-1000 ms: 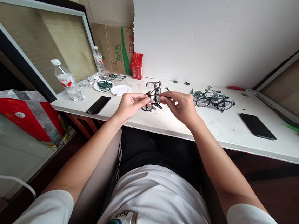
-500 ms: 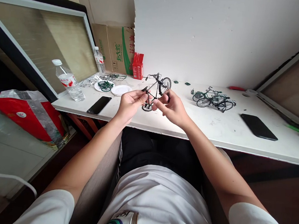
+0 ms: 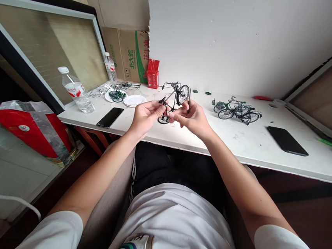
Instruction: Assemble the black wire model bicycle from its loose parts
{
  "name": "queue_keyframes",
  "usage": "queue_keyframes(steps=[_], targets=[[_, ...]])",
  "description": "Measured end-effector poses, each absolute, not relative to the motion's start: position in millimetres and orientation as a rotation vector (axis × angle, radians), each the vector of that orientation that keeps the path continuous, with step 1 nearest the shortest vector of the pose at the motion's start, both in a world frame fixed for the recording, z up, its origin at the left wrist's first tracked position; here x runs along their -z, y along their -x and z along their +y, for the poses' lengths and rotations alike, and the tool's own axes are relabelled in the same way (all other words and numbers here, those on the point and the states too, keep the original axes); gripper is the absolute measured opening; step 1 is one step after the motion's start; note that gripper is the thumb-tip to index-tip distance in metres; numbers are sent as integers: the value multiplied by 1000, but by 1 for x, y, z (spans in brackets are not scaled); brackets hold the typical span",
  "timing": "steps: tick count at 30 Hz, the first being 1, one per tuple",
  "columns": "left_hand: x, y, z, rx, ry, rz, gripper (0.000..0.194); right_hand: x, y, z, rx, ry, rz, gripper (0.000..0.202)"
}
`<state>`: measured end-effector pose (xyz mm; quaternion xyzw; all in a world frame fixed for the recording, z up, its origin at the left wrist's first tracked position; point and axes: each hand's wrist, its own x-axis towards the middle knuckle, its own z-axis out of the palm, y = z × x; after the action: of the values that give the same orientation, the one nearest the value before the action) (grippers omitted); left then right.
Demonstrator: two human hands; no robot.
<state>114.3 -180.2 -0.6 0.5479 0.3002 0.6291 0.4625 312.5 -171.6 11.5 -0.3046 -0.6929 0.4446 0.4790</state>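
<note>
A small black model bicycle (image 3: 174, 98) is held up over the front of the white table, its handlebars at the upper left and one wheel at the upper right. My left hand (image 3: 146, 116) grips its frame near the seat, between thumb and fingers. From the right, my right hand (image 3: 191, 119) has thumb and fingertips closed at the lower part of the frame. A thin dark tool (image 3: 189, 99) sticks up from between the fingers of that same hand. The fingertips hide part of the bicycle's middle.
Model bicycles (image 3: 237, 111) stand on the table (image 3: 217, 139) at right, near a black phone (image 3: 287, 141). At left are another phone (image 3: 110, 117), a white plate (image 3: 134, 100), green parts (image 3: 117, 95), and a bottle (image 3: 77, 90). Behind stands a red box (image 3: 153, 74).
The bicycle has tilted slightly, and the fingers of my right hand have shifted on it. The dark tool now stands more upright and shows more clearly.
</note>
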Motion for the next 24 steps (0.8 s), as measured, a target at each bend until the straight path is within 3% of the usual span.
queue_keyframes(steps=[9,17,24], targets=[[-1,-113,-179,-1530,-1339,770,46,-3,-326,-160,-692,828,-1820,52],[2,-114,-176,-1414,-1266,704,43,-8,-327,-162,-301,813,-1906,55],[-1,-114,-179,-1273,-1142,590,31,-11,-327,-163,-289,799,-1925,56]])
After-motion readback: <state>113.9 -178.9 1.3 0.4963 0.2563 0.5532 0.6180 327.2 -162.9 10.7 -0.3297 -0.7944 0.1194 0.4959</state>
